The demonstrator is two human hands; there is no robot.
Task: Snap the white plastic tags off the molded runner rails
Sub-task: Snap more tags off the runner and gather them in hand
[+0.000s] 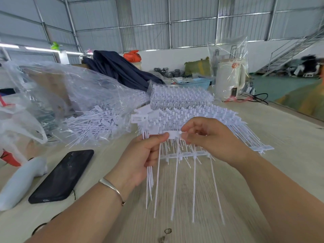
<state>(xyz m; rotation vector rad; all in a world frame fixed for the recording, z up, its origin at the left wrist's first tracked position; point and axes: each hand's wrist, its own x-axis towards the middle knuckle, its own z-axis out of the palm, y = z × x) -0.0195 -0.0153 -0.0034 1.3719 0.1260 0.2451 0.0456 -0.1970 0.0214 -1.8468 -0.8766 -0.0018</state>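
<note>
So the table was pale wood grain, pretty cluttered from where I was watching. A black phone lay face up near the left edge, with a white rounded thing just beside it that I couldn't identify. Further back on the left sat a big clear bag spilling loose white tags. In the middle was a stack of runner rails. Behind those lay dark blue cloth, a blue basket, and a white kettle inside a clear bag at the far right.
</note>
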